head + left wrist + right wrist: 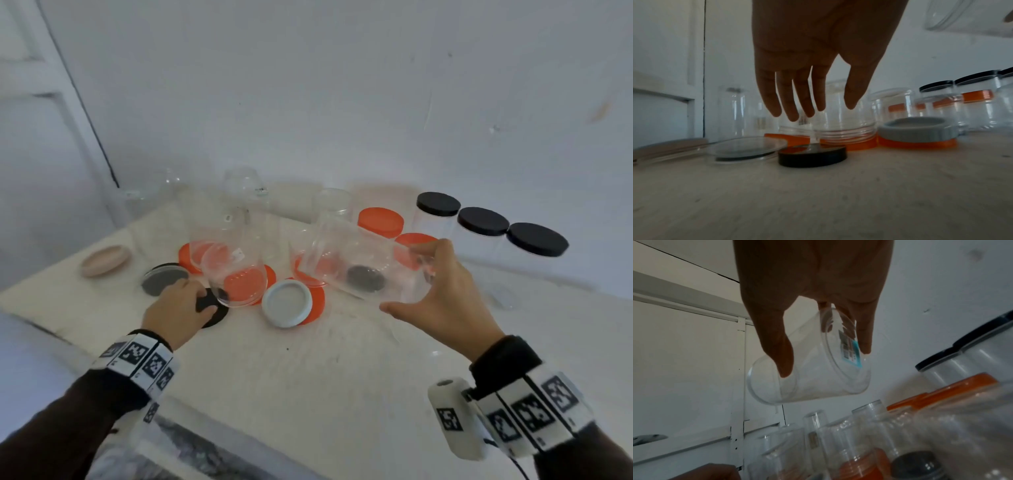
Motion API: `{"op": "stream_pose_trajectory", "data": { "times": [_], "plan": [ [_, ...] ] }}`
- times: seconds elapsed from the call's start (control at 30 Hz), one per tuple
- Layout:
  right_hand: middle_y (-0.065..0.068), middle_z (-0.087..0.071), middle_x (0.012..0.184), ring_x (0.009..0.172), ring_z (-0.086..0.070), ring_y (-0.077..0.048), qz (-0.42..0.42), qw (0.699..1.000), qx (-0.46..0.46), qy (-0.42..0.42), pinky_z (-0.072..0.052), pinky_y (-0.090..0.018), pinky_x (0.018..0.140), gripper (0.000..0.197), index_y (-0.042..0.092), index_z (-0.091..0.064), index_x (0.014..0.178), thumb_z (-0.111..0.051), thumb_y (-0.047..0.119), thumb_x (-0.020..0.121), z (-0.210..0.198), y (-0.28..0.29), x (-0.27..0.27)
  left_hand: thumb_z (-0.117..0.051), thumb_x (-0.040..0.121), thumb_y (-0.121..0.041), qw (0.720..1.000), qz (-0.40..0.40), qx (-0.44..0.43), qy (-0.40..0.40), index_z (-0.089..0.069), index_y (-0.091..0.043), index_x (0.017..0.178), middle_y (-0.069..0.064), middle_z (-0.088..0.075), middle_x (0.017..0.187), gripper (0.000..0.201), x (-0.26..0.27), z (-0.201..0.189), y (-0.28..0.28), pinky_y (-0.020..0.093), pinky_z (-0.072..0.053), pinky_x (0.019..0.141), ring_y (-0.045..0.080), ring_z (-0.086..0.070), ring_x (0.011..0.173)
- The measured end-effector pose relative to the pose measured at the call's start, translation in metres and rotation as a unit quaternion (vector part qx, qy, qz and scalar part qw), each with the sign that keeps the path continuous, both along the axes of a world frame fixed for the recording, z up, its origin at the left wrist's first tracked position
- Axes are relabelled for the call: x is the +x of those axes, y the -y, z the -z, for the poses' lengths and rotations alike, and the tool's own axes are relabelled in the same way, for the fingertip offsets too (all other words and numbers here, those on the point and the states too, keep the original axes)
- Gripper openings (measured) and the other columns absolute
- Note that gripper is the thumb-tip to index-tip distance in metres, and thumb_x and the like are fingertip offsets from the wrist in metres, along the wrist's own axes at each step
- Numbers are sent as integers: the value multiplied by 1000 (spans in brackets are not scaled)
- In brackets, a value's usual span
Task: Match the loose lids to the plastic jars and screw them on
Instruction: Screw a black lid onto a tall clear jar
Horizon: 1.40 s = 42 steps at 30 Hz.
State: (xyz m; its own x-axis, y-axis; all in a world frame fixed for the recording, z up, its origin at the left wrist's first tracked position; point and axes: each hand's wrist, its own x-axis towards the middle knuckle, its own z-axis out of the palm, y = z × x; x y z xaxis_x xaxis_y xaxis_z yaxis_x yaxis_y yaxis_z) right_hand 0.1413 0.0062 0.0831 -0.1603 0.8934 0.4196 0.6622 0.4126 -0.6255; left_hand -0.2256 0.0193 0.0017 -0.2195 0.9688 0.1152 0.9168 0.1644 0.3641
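The right hand [445, 301] grips a clear plastic jar [363, 263] at its base, thumb on one side and fingers on the other, holding it tilted on its side in the air above the bench [308, 370]. The left hand [178, 308] hangs palm down with fingers straight and slightly spread, holding nothing, just over a black lid [812, 155] lying flat on the bench. Beside that lid lie a clear-rimmed grey lid [164, 279], a pink lid [106, 260], and a white lid [287, 303] resting on orange lids [317, 305]. Uncapped clear jars [236, 270] stand behind them. To the right, three jars with black lids [483, 221] screwed on stand in a row.
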Motion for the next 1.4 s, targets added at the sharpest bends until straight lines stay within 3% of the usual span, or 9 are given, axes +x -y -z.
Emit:
{"op": "stream_pose_trajectory", "data": {
  "times": [0.2, 0.3, 0.4, 0.53, 0.73, 1.0, 1.07, 1.2, 1.4],
  "plan": [
    [6, -36, 114, 102, -40, -9, 7, 998, -26, 58, -33, -4, 73, 82, 19, -38, 119, -88, 20, 53, 11, 9, -31, -68, 77, -48, 989, 26, -133, -60, -36, -10, 137, 12, -35, 141, 79, -26, 7, -23, 40, -32, 102, 32, -33, 128],
    [8, -29, 115, 101, -33, -4, 11, 994, -59, 91, -29, -2, 75, 92, 25, -38, 132, -88, 25, 55, 13, 16, -41, -75, 69, -50, 984, 75, -156, -38, -29, -13, 140, 12, -32, 142, 92, -30, 11, -31, 43, -32, 104, 33, -30, 129],
    [8, -29, 114, 99, -32, -2, 19, 994, -68, 82, -29, -1, 77, 89, 27, -40, 131, -87, 30, 56, 18, 21, -50, -79, 64, -47, 981, 109, -159, -32, -24, -16, 142, 10, -27, 145, 100, -29, 12, -35, 45, -30, 107, 33, -27, 132],
    [7, -32, 120, 103, -40, -6, 41, 993, -86, 74, -31, -12, 83, 86, 21, -41, 129, -87, 30, 56, 28, 28, -59, -79, 66, -42, 977, 122, -163, -68, -25, -12, 140, 10, -31, 144, 96, -27, 10, -40, 41, -30, 107, 30, -26, 132],
    [7, -39, 118, 105, -44, -10, 80, 986, -136, 46, -35, -17, 79, 79, 20, -35, 118, -86, 27, 58, 41, 36, -69, -80, 63, -39, 976, 154, -142, -57, -37, -15, 133, 7, -43, 132, 86, -36, 8, -46, 37, -38, 101, 24, -39, 122],
    [6, -44, 114, 103, -45, -12, 93, 982, -161, 40, -36, -18, 74, 78, 24, -34, 110, -88, 24, 54, 47, 36, -74, -73, 69, -41, 961, 197, -177, -77, -40, -20, 131, 3, -43, 129, 74, -41, 6, -46, 39, -38, 101, 21, -39, 121],
    [4, -44, 114, 100, -45, -12, 94, 980, -169, 44, -37, -17, 73, 80, 23, -35, 114, -88, 26, 54, 47, 36, -76, -74, 67, -41, 960, 206, -176, -75, -43, -20, 128, 2, -43, 125, 71, -43, 7, -45, 39, -39, 99, 21, -41, 117],
    [5, -36, 116, 103, -43, -10, 85, 976, -186, 72, -42, -26, 87, 97, 21, -32, 136, -87, 32, 56, 46, 35, -85, -74, 67, -37, 959, 222, -168, -57, -46, -21, 127, 2, -41, 118, 68, -48, 9, -44, 39, -37, 101, 20, -38, 115],
    [8, -35, 118, 101, -43, -7, 44, 974, -208, 79, -39, -21, 84, 97, 22, -32, 137, -85, 42, 57, 47, 35, -104, -73, 68, -44, 960, 226, -155, -57, -49, -25, 126, 3, -42, 116, 66, -61, 8, -39, 37, -35, 100, 20, -35, 110]
  ]
}}
